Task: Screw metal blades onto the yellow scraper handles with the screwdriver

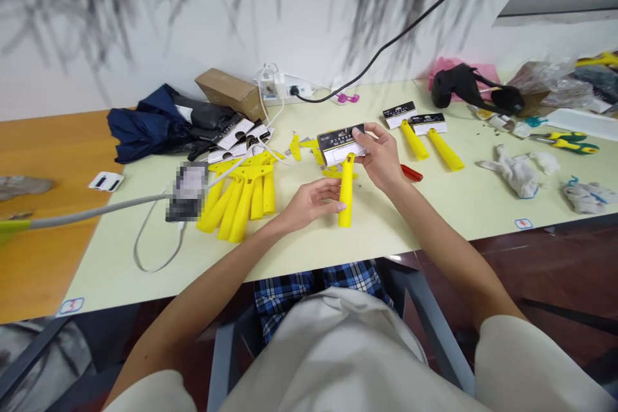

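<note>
My left hand [313, 203] grips a yellow plastic handle [346, 196] by its lower part, thumb on the near side. Between the thumb and fingers of my right hand [381, 154] is a black-and-white header card [338, 149], which sits at the top end of that handle. Both are held above the table. Left of my hands lies a pile of yellow scraper-like tools [241, 196]. Farther right, two yellow handles with cards [414, 140] rest side by side. Small yellow pieces [295, 147] lie behind my hands, partly hidden by the card.
A red tool [411, 172] lies just past my right wrist. Loose cards [235, 134], a navy umbrella [149, 122] and a cardboard box [232, 93] are at the back left. Pliers [570, 138] and white gloves [516, 170] lie right. A black cable [376, 55] hangs across the back.
</note>
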